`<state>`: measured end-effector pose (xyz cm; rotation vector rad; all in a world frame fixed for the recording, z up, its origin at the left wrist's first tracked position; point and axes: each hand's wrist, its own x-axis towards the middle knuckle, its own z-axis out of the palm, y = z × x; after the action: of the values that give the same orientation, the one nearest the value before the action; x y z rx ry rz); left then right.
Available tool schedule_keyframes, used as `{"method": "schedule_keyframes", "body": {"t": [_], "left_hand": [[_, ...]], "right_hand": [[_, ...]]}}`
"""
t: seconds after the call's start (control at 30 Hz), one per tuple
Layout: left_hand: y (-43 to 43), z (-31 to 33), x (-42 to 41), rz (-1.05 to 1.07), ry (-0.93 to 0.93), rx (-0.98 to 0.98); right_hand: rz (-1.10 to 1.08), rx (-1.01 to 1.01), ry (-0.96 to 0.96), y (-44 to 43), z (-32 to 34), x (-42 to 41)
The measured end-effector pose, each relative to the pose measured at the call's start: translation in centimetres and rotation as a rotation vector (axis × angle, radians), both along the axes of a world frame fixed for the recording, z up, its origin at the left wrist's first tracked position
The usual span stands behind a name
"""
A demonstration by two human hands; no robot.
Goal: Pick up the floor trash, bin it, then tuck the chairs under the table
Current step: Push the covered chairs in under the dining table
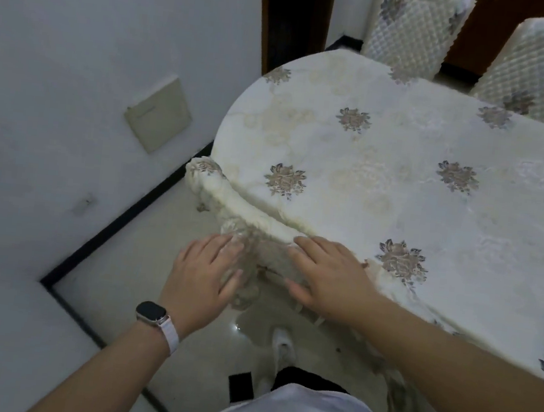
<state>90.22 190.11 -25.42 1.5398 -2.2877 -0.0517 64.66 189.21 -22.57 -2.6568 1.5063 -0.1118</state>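
A chair point(231, 198) in a cream floral cover stands at the near left edge of the table point(401, 172), its top rail against the tablecloth's rim. My left hand point(207, 266), with a watch on the wrist, rests flat on the chair's back with straight fingers. My right hand point(323, 275) lies flat beside it, fingers spread, touching the chair back where it meets the table edge. Neither hand holds anything. The chair's seat and legs are hidden under my hands and the cloth. No trash or bin is in view.
Two more covered chairs point(413, 29) point(540, 69) stand at the table's far side. A white wall point(75, 84) with a beige panel point(159, 113) closes the left. A glossy tiled floor point(131, 258) with a black border runs along it. A small dark square point(240, 387) lies by my shoe point(283, 344).
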Motion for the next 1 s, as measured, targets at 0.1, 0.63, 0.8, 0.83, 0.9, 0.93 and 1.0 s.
{"method": "schedule_keyframes", "body": {"t": [0.1, 0.63, 0.8, 0.83, 0.9, 0.93, 1.0], "left_hand": [[-0.9, 0.6, 2.2, 0.096, -0.043, -0.012], [-5.8, 2.4, 11.6, 0.445, -0.057, -0.011], [-7.8, 1.0, 18.3, 0.469, -0.025, -0.001], [-8.5, 0.7, 19.9, 0.472, -0.02, 0.002], [-9.9, 0.1, 23.4, 0.479, -0.005, 0.005], [-10.7, 0.0, 25.3, 0.474, 0.0, -0.002], [-12.4, 0.1, 29.2, 0.458, 0.007, -0.025]], "right_hand": [[0.079, -0.012, -0.064, -3.3, 0.2, 2.4], [0.428, -0.05, -0.197, -17.3, 0.9, 16.1], [0.442, -0.05, -0.158, -20.3, 0.5, 23.7], [0.442, -0.048, -0.136, -20.9, 0.4, 25.3], [0.431, -0.039, -0.084, -22.2, 0.3, 28.7], [0.418, -0.039, -0.057, -22.7, 0.4, 30.5], [0.399, -0.061, -0.033, -23.6, 0.7, 34.3]]}}
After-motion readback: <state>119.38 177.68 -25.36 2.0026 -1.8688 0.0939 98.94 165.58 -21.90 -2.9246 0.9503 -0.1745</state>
